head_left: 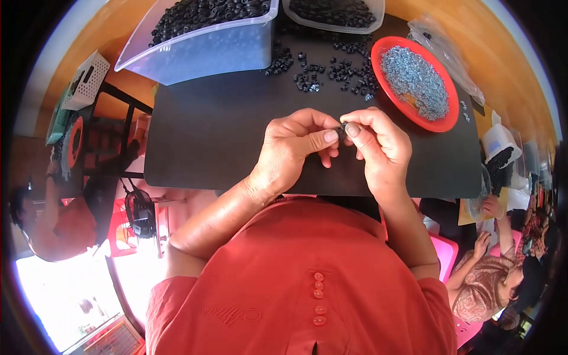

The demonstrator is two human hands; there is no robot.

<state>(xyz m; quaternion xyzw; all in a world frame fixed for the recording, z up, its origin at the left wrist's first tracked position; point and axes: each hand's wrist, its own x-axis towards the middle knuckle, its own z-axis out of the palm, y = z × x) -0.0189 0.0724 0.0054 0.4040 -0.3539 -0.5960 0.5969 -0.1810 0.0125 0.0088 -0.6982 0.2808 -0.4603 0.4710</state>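
My left hand [290, 145] and my right hand [383, 142] meet above the near part of a dark table [207, 130]. Between their thumbs and fingertips is a small black part [341, 131], pinched from both sides and mostly covered by the fingers. Loose black ring-like parts [349, 71] lie scattered on the tabletop beyond my hands. To the right of them stands a red plate [452, 109] heaped with small shiny silvery pieces [417, 80], nearest to my right hand.
A large clear bin [219, 56] of black parts stands at the back left, and a smaller clear tub [337, 25] of them beside it. A plastic bag [444, 47] lies behind the plate. People sit at tables on the left [59, 225] and right [485, 284].
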